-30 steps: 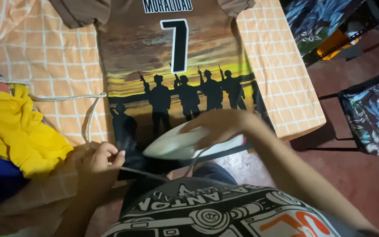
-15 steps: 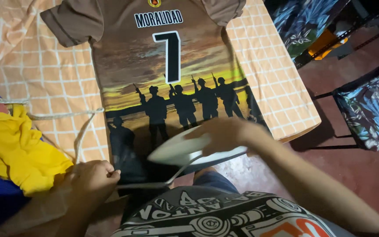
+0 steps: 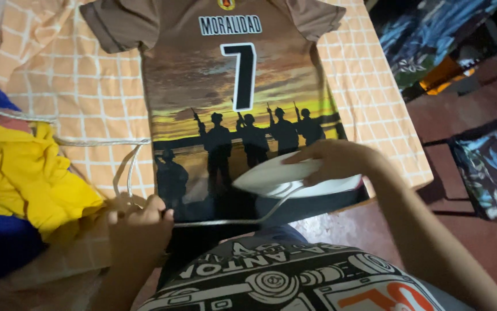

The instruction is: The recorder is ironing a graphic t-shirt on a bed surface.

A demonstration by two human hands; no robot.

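Nearest to you was your own printed T-shirt (image 3: 294, 276), filling the bottom of the view. Just above it, your left hand (image 3: 139, 222) was curled shut, pinching the hem of the jersey (image 3: 202, 103) at its near left corner, with the iron's cord (image 3: 225, 222) running past your fingertips along that hem. Your right hand (image 3: 332, 161) was wrapped over the top of the white iron (image 3: 283, 178), holding it flat on the jersey's lower right part, close to the near edge of the desk (image 3: 375, 115).

The jersey lay spread flat, back side up, on an orange checked cloth (image 3: 76, 103) that covered the desk. It was brown at the shoulders, with a sunset scene and dark soldier silhouettes across the lower half. A pale cord (image 3: 127, 161) looped over the cloth just left of the jersey.

To your left sat a heap of yellow cloth (image 3: 24, 178), with something dark blue (image 3: 1, 242) beneath it. Far right, off the desk, blue floral fabric (image 3: 490, 167) stood on the reddish floor (image 3: 479, 253).
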